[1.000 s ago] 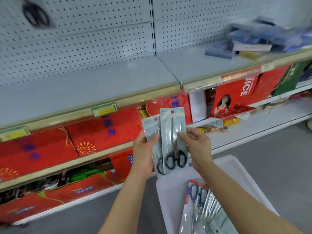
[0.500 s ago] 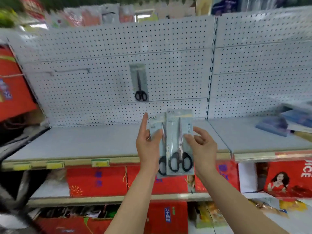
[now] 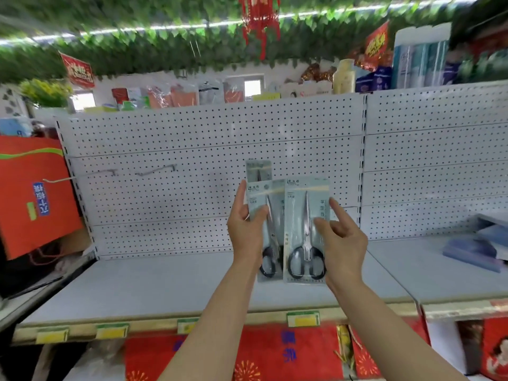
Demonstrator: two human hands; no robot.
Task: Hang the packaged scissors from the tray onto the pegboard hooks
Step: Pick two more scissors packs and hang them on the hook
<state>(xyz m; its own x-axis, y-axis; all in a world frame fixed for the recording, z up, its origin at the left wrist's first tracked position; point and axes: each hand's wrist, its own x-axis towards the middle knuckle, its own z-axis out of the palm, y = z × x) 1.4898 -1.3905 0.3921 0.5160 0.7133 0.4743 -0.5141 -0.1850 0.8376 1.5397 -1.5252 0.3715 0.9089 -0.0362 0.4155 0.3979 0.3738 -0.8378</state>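
I hold two packaged scissors with black handles up in front of the white pegboard [image 3: 192, 133]. My left hand [image 3: 244, 232] grips the left pack [image 3: 272, 213] by its edge, index finger straight up. My right hand [image 3: 343, 237] pinches the right pack [image 3: 302, 210], which overlaps the left one. Behind them a third pack [image 3: 258, 170] hangs on the pegboard, mostly hidden. Two bare metal hooks [image 3: 156, 170] [image 3: 99, 173] stick out of the board to the left. The tray is out of view.
A grey shelf [image 3: 154, 284] runs below the pegboard with yellow price tags along its front edge. A red paper bag [image 3: 33, 193] hangs at the left. Blue-grey boxes [image 3: 478, 248] lie on the shelf at right. Red boxes fill the shelf below.
The view has swung up from the tray and lower shelves to the pegboard. Both hands have risen with the two packs, which now cover most of the hanging pack.
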